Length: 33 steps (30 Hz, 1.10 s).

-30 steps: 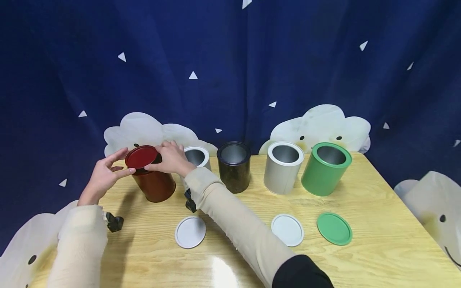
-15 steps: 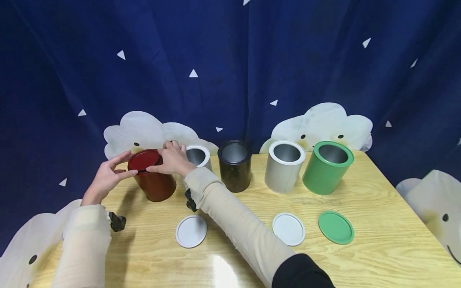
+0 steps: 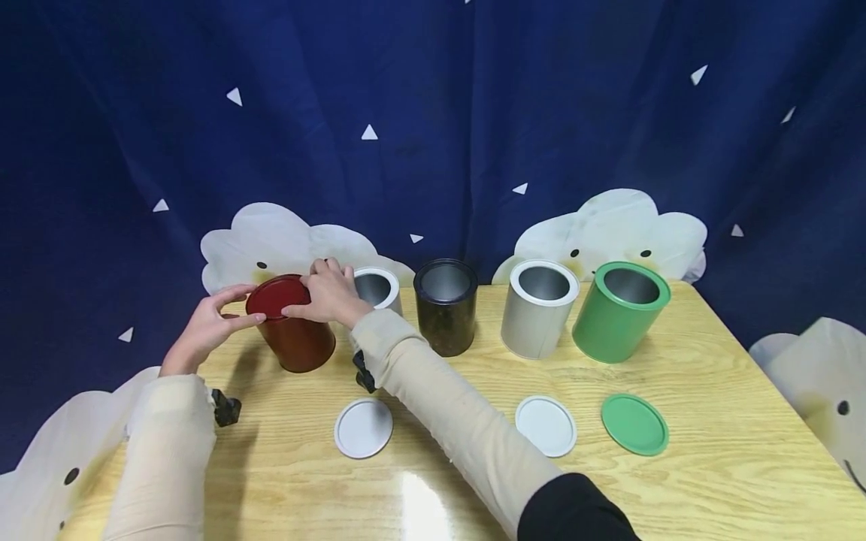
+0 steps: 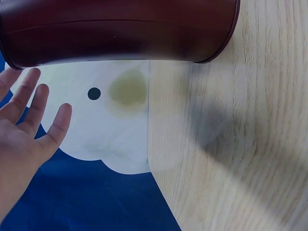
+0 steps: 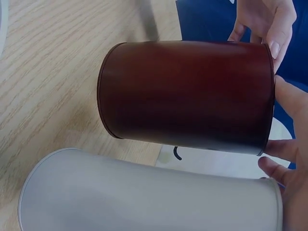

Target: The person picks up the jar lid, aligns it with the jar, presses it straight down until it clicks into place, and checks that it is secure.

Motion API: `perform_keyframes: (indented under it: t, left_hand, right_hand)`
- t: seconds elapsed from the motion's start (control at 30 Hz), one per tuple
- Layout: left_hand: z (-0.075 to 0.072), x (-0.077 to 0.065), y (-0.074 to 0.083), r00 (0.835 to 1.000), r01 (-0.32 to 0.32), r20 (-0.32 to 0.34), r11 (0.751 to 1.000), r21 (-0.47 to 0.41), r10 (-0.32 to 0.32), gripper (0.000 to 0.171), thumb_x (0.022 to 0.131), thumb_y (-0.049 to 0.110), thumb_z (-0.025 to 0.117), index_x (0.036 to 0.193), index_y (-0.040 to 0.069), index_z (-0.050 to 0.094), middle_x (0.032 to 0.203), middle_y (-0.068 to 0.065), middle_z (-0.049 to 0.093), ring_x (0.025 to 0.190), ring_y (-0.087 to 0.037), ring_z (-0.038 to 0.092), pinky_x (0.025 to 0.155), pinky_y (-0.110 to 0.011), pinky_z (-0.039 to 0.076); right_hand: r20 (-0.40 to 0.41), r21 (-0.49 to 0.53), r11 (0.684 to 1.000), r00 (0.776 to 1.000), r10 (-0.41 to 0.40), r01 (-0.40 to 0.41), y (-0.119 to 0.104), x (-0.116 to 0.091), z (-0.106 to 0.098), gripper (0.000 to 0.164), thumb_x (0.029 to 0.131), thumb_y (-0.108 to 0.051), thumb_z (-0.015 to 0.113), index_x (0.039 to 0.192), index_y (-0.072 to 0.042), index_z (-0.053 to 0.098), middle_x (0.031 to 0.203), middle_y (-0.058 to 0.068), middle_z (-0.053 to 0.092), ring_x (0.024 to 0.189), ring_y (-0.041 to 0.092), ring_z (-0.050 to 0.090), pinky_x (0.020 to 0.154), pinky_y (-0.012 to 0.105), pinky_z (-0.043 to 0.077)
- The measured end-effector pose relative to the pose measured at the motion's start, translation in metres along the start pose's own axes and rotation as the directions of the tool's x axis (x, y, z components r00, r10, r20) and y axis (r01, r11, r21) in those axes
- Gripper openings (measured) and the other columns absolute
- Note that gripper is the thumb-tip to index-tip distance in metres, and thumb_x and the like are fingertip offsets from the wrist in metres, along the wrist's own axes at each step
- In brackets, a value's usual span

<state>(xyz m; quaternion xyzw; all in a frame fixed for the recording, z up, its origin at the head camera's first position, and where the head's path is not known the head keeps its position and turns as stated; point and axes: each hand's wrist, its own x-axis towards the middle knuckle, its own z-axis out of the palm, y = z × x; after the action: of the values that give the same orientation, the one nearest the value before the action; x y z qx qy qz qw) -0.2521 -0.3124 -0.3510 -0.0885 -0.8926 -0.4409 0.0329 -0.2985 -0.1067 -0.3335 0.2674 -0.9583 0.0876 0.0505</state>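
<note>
A dark red can (image 3: 301,346) stands at the left of the row, its red lid (image 3: 274,297) lying in the top opening. My left hand (image 3: 210,323) touches the lid's left edge with thumb and forefinger, its other fingers spread out in the left wrist view. From the right, my right hand (image 3: 331,293) reaches over the can, thumb at the near rim and fingers at the far side. In the right wrist view, the right thumb (image 5: 288,96) lies right at the can's rim, close to the left thumb (image 5: 276,45).
To the right stand a white can (image 3: 379,289) partly behind my right hand, a black can (image 3: 446,323), another white can (image 3: 534,323) and a green can (image 3: 616,323), uncovered. In front lie white lids (image 3: 363,428) (image 3: 546,426) and a green lid (image 3: 634,424).
The red lid has gone from tilted, with a dark gap at its right, to lying level in the can's top. Both hands stay at the rim. The head view has shifted slightly.
</note>
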Motion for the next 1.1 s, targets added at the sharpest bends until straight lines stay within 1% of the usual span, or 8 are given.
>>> perform_keyframes:
  t: [0.27,0.37,0.47,0.57,0.67,0.83,0.97,1.1]
  left_hand:
    - [0.0018,0.0012,0.0003,1.0,-0.03,0.004,0.999,0.031,0.03,0.058,0.085,0.019,0.064,0.132,-0.006,0.04,0.13,-0.025,0.041,0.114,-0.033,0.035,0.072,-0.013,0.039]
    - [0.0019,0.0019,0.0009,1.0,-0.026,0.007,0.998,0.052,0.026,0.055,0.086,0.021,0.063,0.13,-0.006,0.043,0.127,-0.024,0.043,0.114,-0.032,0.036,0.078,-0.025,0.04]
    - [0.0016,0.0018,0.0008,1.0,-0.009,0.01,0.999,0.052,0.009,0.054,0.086,0.023,0.063,0.128,-0.006,0.044,0.122,-0.024,0.046,0.113,-0.033,0.036,0.083,-0.042,0.035]
    - [0.0015,0.0011,-0.0003,1.0,-0.004,0.016,0.999,0.039,0.003,0.053,0.086,0.022,0.062,0.127,-0.006,0.045,0.118,-0.025,0.048,0.111,-0.035,0.037,0.083,-0.049,0.03]
    - [0.0017,0.0017,-0.0016,1.0,0.001,0.023,0.999,0.04,-0.002,0.052,0.086,0.022,0.062,0.126,-0.005,0.045,0.115,-0.025,0.049,0.109,-0.034,0.039,0.082,-0.048,0.031]
    - [0.0005,0.0045,-0.0015,0.999,-0.019,0.028,0.997,0.07,0.017,0.051,0.085,0.02,0.063,0.126,-0.006,0.046,0.111,-0.025,0.052,0.105,-0.032,0.042,0.078,-0.042,0.032]
    - [-0.0009,0.0055,-0.0004,0.999,-0.043,0.029,0.994,0.105,0.04,0.05,0.084,0.018,0.064,0.125,-0.006,0.047,0.108,-0.026,0.053,0.1,-0.032,0.045,0.073,-0.038,0.035]
    - [-0.0021,0.0043,0.0004,0.999,-0.047,0.031,0.99,0.133,0.043,0.05,0.084,0.018,0.063,0.125,-0.005,0.048,0.106,-0.025,0.055,0.096,-0.032,0.047,0.069,-0.035,0.037]
  right_hand:
    - [-0.01,-0.007,0.999,0.999,0.033,-0.034,-0.0022,-0.0021,0.0015,0.055,0.08,-0.063,0.051,0.118,-0.025,0.061,0.109,-0.005,0.046,0.105,0.013,0.034,0.08,0.031,0.026]
    - [-0.013,-0.005,0.999,0.999,0.047,-0.047,-0.0025,-0.0028,0.0016,0.055,0.08,-0.063,0.051,0.119,-0.025,0.061,0.11,-0.005,0.047,0.105,0.013,0.034,0.08,0.031,0.026]
    - [-0.011,0.002,0.999,0.999,0.053,-0.053,-0.0027,-0.0036,0.0015,0.057,0.08,-0.064,0.051,0.122,-0.026,0.059,0.11,-0.004,0.047,0.105,0.013,0.034,0.08,0.03,0.026]
    - [-0.006,0.019,0.998,0.998,0.061,-0.061,-0.003,-0.0041,0.0019,0.059,0.079,-0.064,0.051,0.125,-0.027,0.057,0.11,-0.004,0.046,0.105,0.013,0.033,0.079,0.03,0.026]
    - [-0.003,0.036,0.997,0.998,0.07,-0.07,-0.0025,-0.0042,0.0025,0.06,0.079,-0.065,0.051,0.125,-0.027,0.056,0.108,-0.004,0.046,0.104,0.013,0.033,0.078,0.03,0.026]
    - [-0.007,0.042,0.996,0.997,0.076,-0.075,-0.0017,-0.0033,0.0023,0.06,0.078,-0.065,0.052,0.124,-0.027,0.057,0.107,-0.004,0.047,0.103,0.013,0.033,0.077,0.03,0.026]
    - [-0.001,0.022,0.996,0.997,0.082,-0.082,-0.0025,-0.0025,0.0023,0.06,0.078,-0.066,0.052,0.124,-0.028,0.057,0.107,-0.005,0.047,0.104,0.013,0.033,0.078,0.031,0.026]
    - [0.009,-0.011,0.997,0.997,0.081,-0.081,-0.0043,-0.0025,0.0017,0.061,0.078,-0.067,0.05,0.125,-0.029,0.056,0.108,-0.005,0.047,0.105,0.013,0.033,0.08,0.031,0.026]
